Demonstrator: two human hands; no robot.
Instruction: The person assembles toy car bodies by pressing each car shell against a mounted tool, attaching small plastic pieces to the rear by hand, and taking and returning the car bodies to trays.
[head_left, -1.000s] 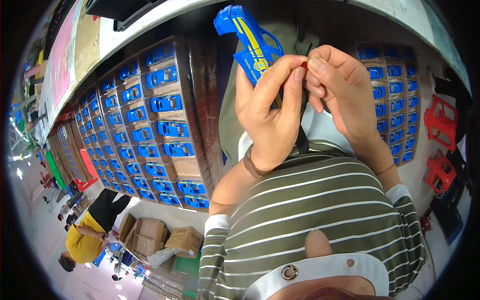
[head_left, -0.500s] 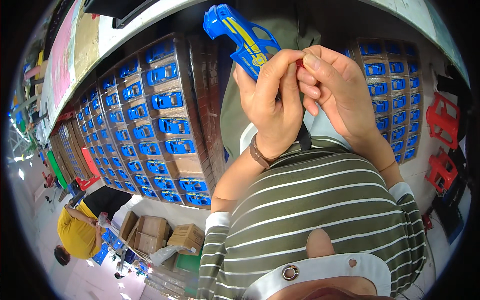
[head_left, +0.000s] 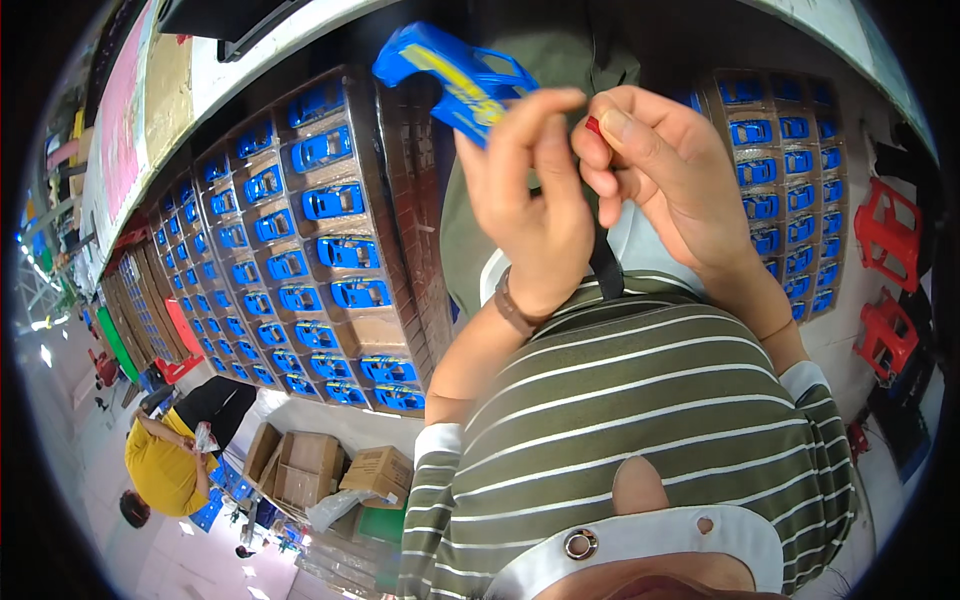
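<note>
Left hand (head_left: 535, 215) has a closed grip on the blue toy car body (head_left: 455, 80) held up in front of the chest, right hand (head_left: 665, 175) pinches a tiny red part (head_left: 592, 126) beside it, so I'd guess it isn't fitted yet, while trays of blue cars (head_left: 320, 260) look done.

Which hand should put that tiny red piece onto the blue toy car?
Probably the right hand: it pinches the small red piece at its fingertips, right beside the blue toy car. The left hand is busy gripping the car, so it is better placed to hold it steady.
</note>
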